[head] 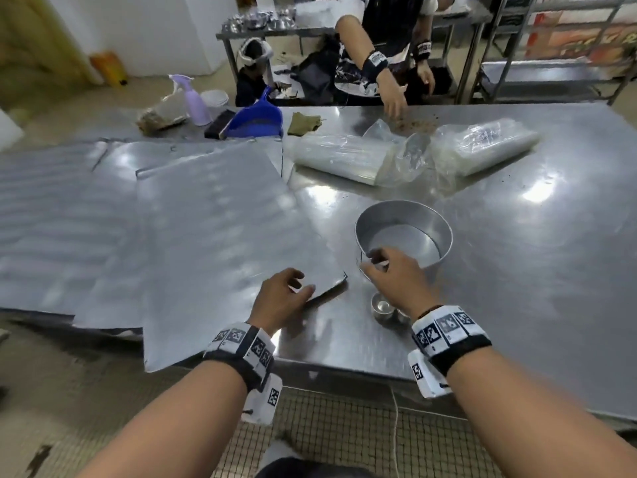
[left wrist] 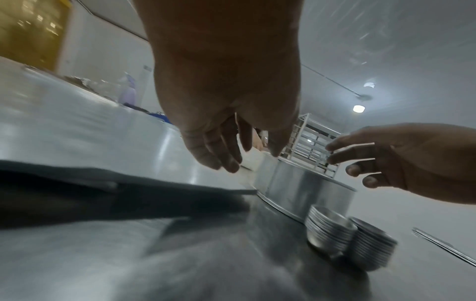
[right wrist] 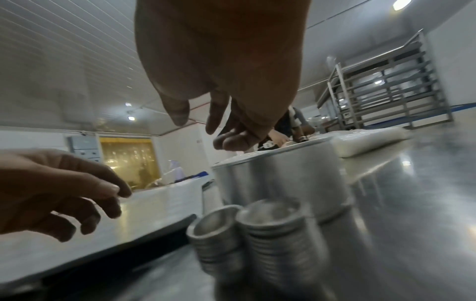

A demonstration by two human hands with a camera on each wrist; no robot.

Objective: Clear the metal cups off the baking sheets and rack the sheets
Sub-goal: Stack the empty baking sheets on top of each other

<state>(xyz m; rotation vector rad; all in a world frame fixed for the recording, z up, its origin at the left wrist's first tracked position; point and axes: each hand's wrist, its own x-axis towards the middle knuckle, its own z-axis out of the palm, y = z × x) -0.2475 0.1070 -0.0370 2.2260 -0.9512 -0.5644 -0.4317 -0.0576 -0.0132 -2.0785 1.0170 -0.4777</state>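
Several flat baking sheets overlap on the left of the steel table; the top sheet [head: 224,236] is bare and hangs over the near edge. My left hand [head: 303,282] hovers above its near right corner with fingers loosely curled, holding nothing. Two short stacks of small metal cups [head: 382,307] stand on the table beside that corner, seen close in the right wrist view [right wrist: 257,230]. Just behind them stands a round metal pan [head: 403,232]. My right hand [head: 374,262] is over the pan's near rim, fingers relaxed and empty. In the left wrist view the right hand [left wrist: 360,163] shows spread fingers.
Another person [head: 389,81] works at the table's far edge. Plastic-wrapped bundles [head: 344,157] lie beyond the pan. A blue dustpan [head: 256,120] and a purple spray bottle [head: 194,101] stand at the far left. A tall metal sheet rack [right wrist: 386,91] stands at the back right.
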